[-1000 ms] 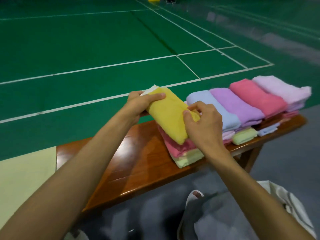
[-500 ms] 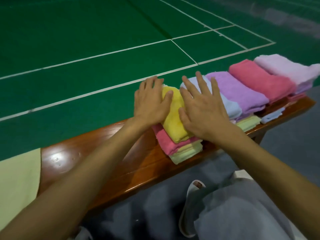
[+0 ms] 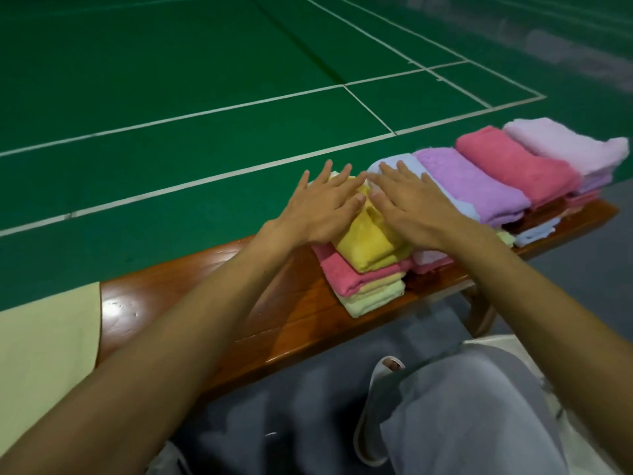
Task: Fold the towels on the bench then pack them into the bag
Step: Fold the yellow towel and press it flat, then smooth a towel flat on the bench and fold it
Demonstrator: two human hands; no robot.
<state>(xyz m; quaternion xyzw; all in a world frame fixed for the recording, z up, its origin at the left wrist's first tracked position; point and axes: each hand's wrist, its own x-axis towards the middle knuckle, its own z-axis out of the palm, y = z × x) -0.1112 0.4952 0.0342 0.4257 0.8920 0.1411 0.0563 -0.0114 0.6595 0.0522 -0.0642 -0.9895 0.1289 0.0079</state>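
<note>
- Two hands are working on one stack: the left hand (image 3: 323,209) and the right hand (image 3: 416,212) are both lying flat, palms down, on the folded yellow towel (image 3: 371,243).
- The fingers of each hand are stretching out straight and slightly apart, gripping nothing; the thumbs are nearly meeting over the towel's middle.
- The right hand's outer fingers are also reaching onto the light blue towel (image 3: 388,165) just beside it.
- The yellow towel is topping a stack at the near edge of the bench (image 3: 178,303), about midway along it; a pink towel (image 3: 342,274) and pale green towel (image 3: 375,299) layers are lying beneath it.
- Five folded tops are showing in a row toward the bench's right end: yellow, light blue, a purple towel (image 3: 474,186), a deep pink towel (image 3: 513,166) and a pale lilac towel (image 3: 565,145), each touching the next.
- More folded layers are peeking out under these; their number cannot be told.
- One cream bag (image 3: 503,342) is sitting below the near edge, partly hidden.
- One pale yellow cloth (image 3: 41,354) is covering the bench's left end.
</note>
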